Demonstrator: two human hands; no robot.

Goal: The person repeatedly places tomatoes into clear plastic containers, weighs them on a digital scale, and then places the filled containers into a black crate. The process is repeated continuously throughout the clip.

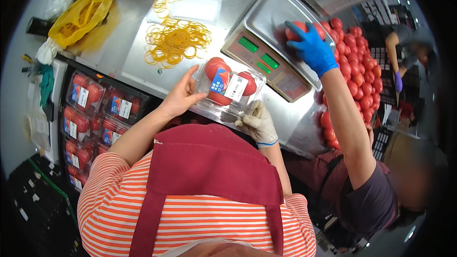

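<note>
A clear plastic clamshell box (246, 102) with red tomatoes (215, 65) inside sits before me at the front edge of the metal table. A white label (236, 87) with print and a blue label lie on its lid. Bare, my left hand (182, 92) holds the box's left side, with the thumb at the near corner. My right hand (260, 123) wears a white knit glove with a blue cuff band and grips the near right corner. Its fingertips are partly hidden under the box. Beyond the box lies a heap of yellow rubber bands (176, 43).
A digital scale (246, 55) stands right of the box. A co-worker's blue-gloved hand (316, 48) holds tomatoes over its pan. Piled tomatoes (357, 67) fill the right side. Packed boxes (84, 94) stand in a crate at lower left. A yellow bag (82, 18) holds more rubber bands.
</note>
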